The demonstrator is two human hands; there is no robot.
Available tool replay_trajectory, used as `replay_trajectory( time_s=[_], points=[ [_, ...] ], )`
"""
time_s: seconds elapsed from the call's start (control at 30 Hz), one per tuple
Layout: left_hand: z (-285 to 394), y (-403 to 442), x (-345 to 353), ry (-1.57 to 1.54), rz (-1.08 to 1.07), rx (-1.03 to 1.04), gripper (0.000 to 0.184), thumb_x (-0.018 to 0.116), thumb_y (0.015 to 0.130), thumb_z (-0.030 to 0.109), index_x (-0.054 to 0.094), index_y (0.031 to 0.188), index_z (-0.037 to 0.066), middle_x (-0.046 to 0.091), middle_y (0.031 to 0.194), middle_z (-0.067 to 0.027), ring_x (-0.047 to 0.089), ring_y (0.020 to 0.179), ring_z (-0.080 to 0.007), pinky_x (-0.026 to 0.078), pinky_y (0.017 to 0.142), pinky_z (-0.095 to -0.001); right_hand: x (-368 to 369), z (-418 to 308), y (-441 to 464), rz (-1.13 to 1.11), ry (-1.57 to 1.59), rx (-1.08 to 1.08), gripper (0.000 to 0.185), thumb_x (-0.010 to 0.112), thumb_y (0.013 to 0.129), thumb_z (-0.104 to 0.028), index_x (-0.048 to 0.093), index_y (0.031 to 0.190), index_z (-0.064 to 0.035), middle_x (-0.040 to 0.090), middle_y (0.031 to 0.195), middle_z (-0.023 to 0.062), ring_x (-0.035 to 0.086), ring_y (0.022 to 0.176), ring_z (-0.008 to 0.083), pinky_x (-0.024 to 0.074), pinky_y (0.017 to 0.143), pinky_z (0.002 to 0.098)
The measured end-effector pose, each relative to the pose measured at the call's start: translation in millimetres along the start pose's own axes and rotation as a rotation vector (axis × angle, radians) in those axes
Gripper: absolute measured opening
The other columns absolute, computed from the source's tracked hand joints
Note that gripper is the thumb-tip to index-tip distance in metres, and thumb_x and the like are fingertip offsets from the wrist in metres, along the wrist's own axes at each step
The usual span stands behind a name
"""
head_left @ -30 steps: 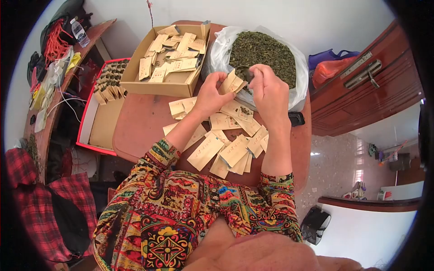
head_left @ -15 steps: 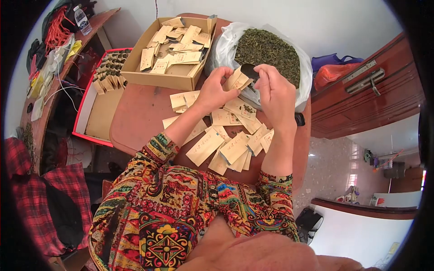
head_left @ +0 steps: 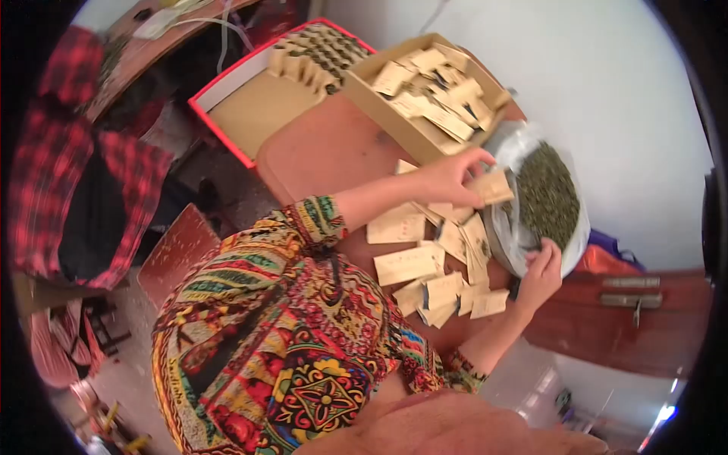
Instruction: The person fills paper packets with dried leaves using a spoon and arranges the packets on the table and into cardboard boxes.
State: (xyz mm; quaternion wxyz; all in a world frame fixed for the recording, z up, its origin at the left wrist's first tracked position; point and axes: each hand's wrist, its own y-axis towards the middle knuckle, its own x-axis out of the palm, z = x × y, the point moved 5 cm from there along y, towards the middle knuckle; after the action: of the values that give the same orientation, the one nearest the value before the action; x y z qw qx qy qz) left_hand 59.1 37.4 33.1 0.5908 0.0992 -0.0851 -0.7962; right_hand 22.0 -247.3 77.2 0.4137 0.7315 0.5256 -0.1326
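Note:
My left hand point(head_left: 453, 179) grips a small tan paper packet point(head_left: 494, 187) between thumb and fingers, its dark end facing the leaves. Dried green leaves, tea by their look, fill a clear plastic bag point(head_left: 547, 193) just right of it. At the near rim of that bag is my right hand point(head_left: 543, 271), fingers curled with the tips against the leaves; whatever they may hold is hidden. Beneath and in front of my hands, several loose packets point(head_left: 409, 262) lie scattered on the brown table point(head_left: 326, 155), some overlapping.
A cardboard box point(head_left: 394, 125) of jumbled packets stands at the table's back. Left of it, a red-rimmed box point(head_left: 235, 114) holds packets standing in rows. A red stool point(head_left: 178, 254) and a plaid garment point(head_left: 114, 189) are at the left. A brown door point(head_left: 607, 326) stands at the right.
My view has turned, shifting the scene. My right hand has moved away from the packet to the near edge of the leaf bag. My left hand still holds the packet.

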Motion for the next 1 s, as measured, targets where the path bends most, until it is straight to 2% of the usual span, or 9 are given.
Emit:
replay_trajectory(
  time_s=[0.13, 0.23, 0.27, 0.37, 0.5, 0.63, 0.7, 0.87, 1.0],
  points=[
    [11.1, -10.9, 3.6, 0.147, -0.149, 0.048, 0.085, 0.076, 0.072, 0.02, 0.038, 0.147, 0.007, 0.058, 0.108, -0.0132, 0.061, 0.093, -0.0221, 0.052, 0.081, -0.0348, 6.3, 17.8, -10.8, 0.118, 0.093, 0.05, 0.028, 0.051, 0.104, -0.022, 0.069, 0.112, -0.0028, 0.063, 0.07, 0.0011, 0.052, 0.06, 0.0068, 0.0414, 0.054, 0.0222],
    [16.6, -19.8, 0.1, 0.183, -0.26, 0.081, 0.079, 0.076, 0.073, 0.02, 0.045, 0.144, 0.007, 0.058, 0.108, -0.0126, 0.059, 0.097, -0.0214, 0.051, 0.085, -0.0365, 6.4, 26.9, -14.2, 0.187, 0.206, 0.075, 0.029, 0.051, 0.105, -0.024, 0.068, 0.113, -0.0029, 0.063, 0.071, 0.0, 0.051, 0.061, 0.0064, 0.0394, 0.053, 0.0212],
    [15.5, -22.6, -3.8, 0.188, -0.257, 0.134, 0.069, 0.077, 0.073, 0.02, 0.053, 0.137, 0.007, 0.058, 0.11, -0.0104, 0.057, 0.102, -0.0201, 0.049, 0.089, -0.0369, 6.6, 28.2, -15.6, 0.211, 0.22, 0.1, 0.028, 0.051, 0.105, -0.025, 0.067, 0.114, -0.0035, 0.063, 0.072, -0.0007, 0.05, 0.061, 0.006, 0.0379, 0.053, 0.0204],
    [22.5, -38.8, -28.6, 0.032, -0.263, 0.096, 0.064, 0.078, 0.074, 0.019, 0.057, 0.134, 0.008, 0.059, 0.114, -0.0081, 0.056, 0.106, -0.0186, 0.048, 0.094, -0.0356, 6.6, 37.5, -16.7, 0.256, 0.265, 0.108, 0.029, 0.049, 0.105, -0.024, 0.066, 0.113, -0.0025, 0.061, 0.07, -0.0003, 0.048, 0.06, 0.0056, 0.0351, 0.052, 0.0197],
    [22.0, -73.7, -98.3, 0.028, -0.03, 0.111, 0.06, 0.078, 0.076, 0.014, 0.058, 0.133, 0.009, 0.059, 0.119, -0.0038, 0.056, 0.11, -0.0151, 0.047, 0.097, -0.0343, 4.4, 49.5, -18.1, 0.312, 0.318, 0.163, 0.028, 0.05, 0.105, -0.025, 0.067, 0.112, -0.0035, 0.06, 0.069, -0.0007, 0.047, 0.059, 0.0043, 0.0331, 0.05, 0.0187],
    [8.8, -109.4, -185.5, -0.086, 0.389, -0.158, 0.064, 0.076, 0.078, 0.007, 0.053, 0.137, 0.008, 0.058, 0.119, -0.0041, 0.056, 0.113, -0.0144, 0.05, 0.093, -0.0317, 2.5, 49.5, -22.4, 0.339, 0.307, 0.256, 0.028, 0.05, 0.104, -0.025, 0.067, 0.114, -0.0053, 0.058, 0.071, -0.0026, 0.046, 0.061, 0.005, 0.0348, 0.054, 0.0206],
    [-16.4, -118.5, -243.6, 0.005, 0.623, -0.108, 0.064, 0.077, 0.075, 0.008, 0.053, 0.134, 0.008, 0.061, 0.118, -0.0075, 0.062, 0.1, -0.0148, 0.054, 0.086, -0.0329, 3.9, 46.6, -25.9, 0.342, 0.308, 0.278, 0.028, 0.05, 0.103, -0.025, 0.066, 0.114, -0.0054, 0.058, 0.071, -0.0027, 0.045, 0.061, 0.005, 0.0347, 0.054, 0.0206],
    [-111.8, -118.8, -354.8, 0.184, 0.821, 0.062, 0.066, 0.078, 0.072, 0.007, 0.051, 0.133, 0.004, 0.059, 0.122, -0.0118, 0.061, 0.108, -0.0206, 0.052, 0.091, -0.0347, 6.7, 54.7, -23.1, 0.324, 0.334, 0.265, 0.027, 0.05, 0.104, -0.025, 0.066, 0.113, -0.0056, 0.058, 0.07, -0.003, 0.045, 0.061, 0.0046, 0.0335, 0.054, 0.0202],
    [-190.3, -126.4, -392.6, 0.308, 0.883, -0.107, 0.066, 0.078, 0.073, 0.008, 0.051, 0.132, 0.003, 0.06, 0.124, -0.0143, 0.06, 0.114, -0.0253, 0.051, 0.095, -0.0372, 11.3, 53.7, -26.1, 0.275, 0.295, 0.232, 0.028, 0.049, 0.105, -0.026, 0.065, 0.114, -0.0052, 0.058, 0.069, -0.0029, 0.045, 0.059, 0.0041, 0.0331, 0.053, 0.0194]
  ],
)
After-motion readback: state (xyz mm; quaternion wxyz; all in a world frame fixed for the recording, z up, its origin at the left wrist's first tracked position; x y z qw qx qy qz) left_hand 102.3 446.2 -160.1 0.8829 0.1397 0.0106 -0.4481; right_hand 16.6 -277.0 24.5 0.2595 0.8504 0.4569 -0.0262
